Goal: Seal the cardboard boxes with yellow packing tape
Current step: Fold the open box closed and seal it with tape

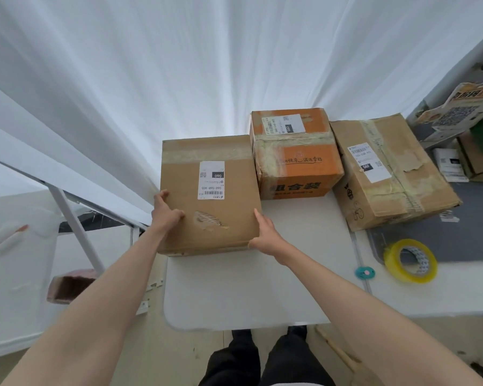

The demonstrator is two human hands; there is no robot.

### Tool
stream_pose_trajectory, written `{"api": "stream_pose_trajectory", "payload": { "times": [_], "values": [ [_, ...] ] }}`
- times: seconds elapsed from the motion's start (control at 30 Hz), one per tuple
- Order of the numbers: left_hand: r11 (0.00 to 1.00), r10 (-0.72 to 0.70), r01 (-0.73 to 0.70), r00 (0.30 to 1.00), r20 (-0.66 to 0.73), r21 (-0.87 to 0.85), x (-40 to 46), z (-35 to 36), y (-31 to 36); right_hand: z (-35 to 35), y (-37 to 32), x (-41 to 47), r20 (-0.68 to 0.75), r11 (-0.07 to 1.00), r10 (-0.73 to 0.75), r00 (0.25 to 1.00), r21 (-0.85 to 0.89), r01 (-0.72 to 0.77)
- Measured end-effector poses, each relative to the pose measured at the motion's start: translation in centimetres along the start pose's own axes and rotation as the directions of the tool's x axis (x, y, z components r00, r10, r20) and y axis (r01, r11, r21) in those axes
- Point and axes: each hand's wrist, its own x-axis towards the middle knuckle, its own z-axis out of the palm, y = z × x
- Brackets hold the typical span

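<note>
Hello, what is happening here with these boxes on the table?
A person is handling the plain brown box nearest to them on the white table. The left hand rests on its top near the left edge, and the right hand presses against its right side. An orange box and another brown box stand behind and to the right. The yellow tape roll lies untouched at the right, beside a small teal cutter.
</note>
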Motion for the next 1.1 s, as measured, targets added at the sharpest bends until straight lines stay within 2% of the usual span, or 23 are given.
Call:
{"api": "stream_pose_trajectory", "payload": {
  "times": [0.17, 0.27, 0.37, 0.43, 0.5, 0.57, 0.67, 0.77, 0.87, 1.0, 1.1],
  "values": [
    [0.975, 0.092, -0.092, 0.996, 0.010, 0.204, 0.3, 0.1, 1.0, -1.3, 0.0, 0.3, -0.020, 0.995, -0.001, 1.000, 0.099, 0.003],
    [0.925, 0.152, -0.113, 0.985, -0.079, 0.364, -1.5, 1.6, 1.0, -2.1, 1.1, -0.2, -0.095, 0.995, 0.041, 0.995, 0.097, -0.032],
    [0.878, 0.347, -0.259, 0.924, -0.162, 0.401, -4.9, 5.0, 1.7, -3.8, 3.3, -1.6, -0.211, 0.990, 0.115, 0.971, 0.102, -0.095],
    [0.822, 0.490, -0.405, 0.861, -0.137, 0.400, -7.7, 8.2, 2.8, -5.5, 5.5, -3.0, -0.304, 0.989, 0.133, 0.943, 0.106, -0.105],
    [0.756, 0.595, -0.525, 0.799, -0.079, 0.391, -10.5, 11.9, 4.0, -7.6, 8.2, -4.7, -0.424, 0.986, 0.156, 0.892, 0.120, -0.116],
    [0.688, 0.679, -0.632, 0.734, -0.008, 0.357, -13.3, 16.0, 5.0, -9.9, 10.9, -6.4, -0.572, 0.983, 0.182, 0.800, 0.123, -0.136],
    [0.592, 0.733, -0.757, 0.648, 0.205, 0.277, -17.6, 22.9, 5.9, -13.7, 14.6, -8.9, -0.732, 0.972, 0.209, 0.648, 0.085, -0.218],
    [0.499, 0.641, -0.827, 0.553, 0.533, 0.258, -21.5, 29.7, 6.3, -17.3, 17.7, -10.8, -0.782, 0.936, 0.248, 0.572, 0.042, -0.349],
    [0.465, 0.399, -0.834, 0.496, 0.771, 0.297, -24.1, 35.2, 6.6, -20.0, 20.5, -11.8, -0.737, 0.904, 0.292, 0.610, 0.004, -0.428],
    [0.332, 0.210, -0.866, 0.453, 0.866, 0.373, -25.4, 39.8, 6.6, -22.0, 23.1, -11.7, -0.587, 0.894, 0.348, 0.731, -0.027, -0.447],
    [0.222, 0.120, -0.886, 0.440, 0.890, 0.408, -25.3, 41.9, 6.4, -22.6, 24.2, -11.0, -0.489, 0.895, 0.382, 0.784, -0.018, -0.446]
  ]
}}
